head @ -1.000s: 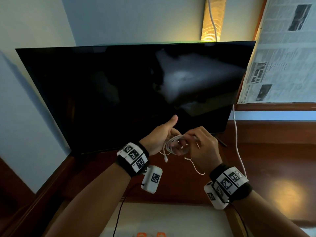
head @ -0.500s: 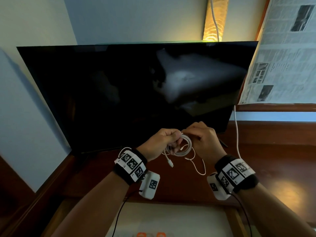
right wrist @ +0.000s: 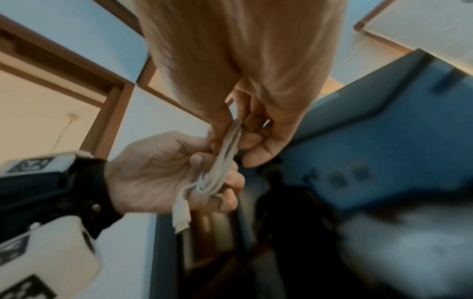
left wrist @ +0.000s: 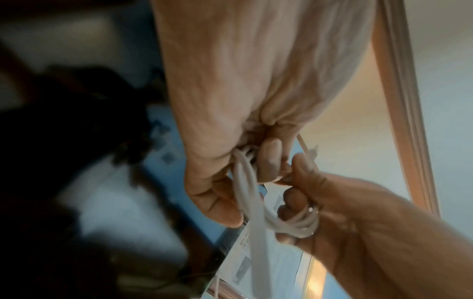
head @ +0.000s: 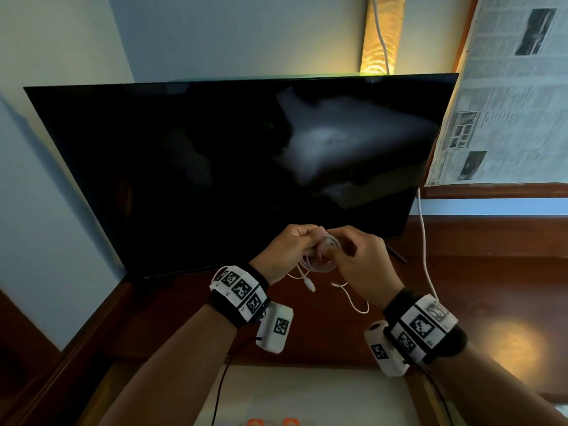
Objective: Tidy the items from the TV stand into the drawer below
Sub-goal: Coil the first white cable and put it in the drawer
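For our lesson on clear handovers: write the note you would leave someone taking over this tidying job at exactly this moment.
Left hand: grips one side of the coiled white cable.
Right hand: pinches the coil's other side.
The cable is held above the TV stand, in front of the TV; its plug end and a loose tail dangle free.
Done: cable picked up and mostly coiled; the drawer below is open.
Left: gather in the loose tail, then lay the coil in the drawer.

Both forearms reach forward, wrists banded, hands meeting knuckle to knuckle. The left hand [head: 284, 252] and right hand [head: 362, 265] each curl their fingers [left wrist: 267, 161] around the coiled cable [head: 322, 262].
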`<state>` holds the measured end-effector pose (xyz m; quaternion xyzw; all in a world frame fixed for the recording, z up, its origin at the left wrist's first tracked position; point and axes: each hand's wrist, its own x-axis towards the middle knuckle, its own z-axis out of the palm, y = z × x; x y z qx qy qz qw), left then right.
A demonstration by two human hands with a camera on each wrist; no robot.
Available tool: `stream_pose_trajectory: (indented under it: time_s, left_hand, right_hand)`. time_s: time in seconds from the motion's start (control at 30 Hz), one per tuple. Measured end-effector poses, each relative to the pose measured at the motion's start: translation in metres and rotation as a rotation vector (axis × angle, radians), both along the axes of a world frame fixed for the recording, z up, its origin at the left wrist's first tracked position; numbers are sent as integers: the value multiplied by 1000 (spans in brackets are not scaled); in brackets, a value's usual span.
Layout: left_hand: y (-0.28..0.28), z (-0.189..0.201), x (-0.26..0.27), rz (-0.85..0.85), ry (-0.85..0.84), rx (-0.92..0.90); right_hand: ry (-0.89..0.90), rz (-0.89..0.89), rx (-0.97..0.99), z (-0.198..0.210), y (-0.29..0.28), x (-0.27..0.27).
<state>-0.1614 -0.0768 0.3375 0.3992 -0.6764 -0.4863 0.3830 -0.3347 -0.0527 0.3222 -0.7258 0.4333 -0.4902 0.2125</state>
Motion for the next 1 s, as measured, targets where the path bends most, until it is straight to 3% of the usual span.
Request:
stream_pose_trajectory:
  time_s: [0.13,0.2,0.4,0.63,0.7,0.83,0.9,1.0]
  left_hand:
    - [7,2,-10,12,-52,-42]
    - [11,-2,-12,40,-23,28]
    - [16,-17,11,-80,94,234]
    - [13,7,24,127,7,277]
    - [12,14,24,187,139,351]
    - [14,14,4,340,613,413]
    - [18,6,-9,436,683,317]
    - [21,-9,-25,569,609,96]
  right_hand:
    - [3,-14,15,-12,-9,0]
    - [2,-77,-3,-15,-12,-1]
    - [18,-197,-300,-18,-12,-16]
    - [234,-176,-487,-36,-26,-17]
    - [290,-170,-495,-39,-28,-18]
    - [329,-206,-485,-34,-30,-13]
    - [292,-221,-471,-31,-32,-10]
    - [205,-243,-444,-28,-32,-8]
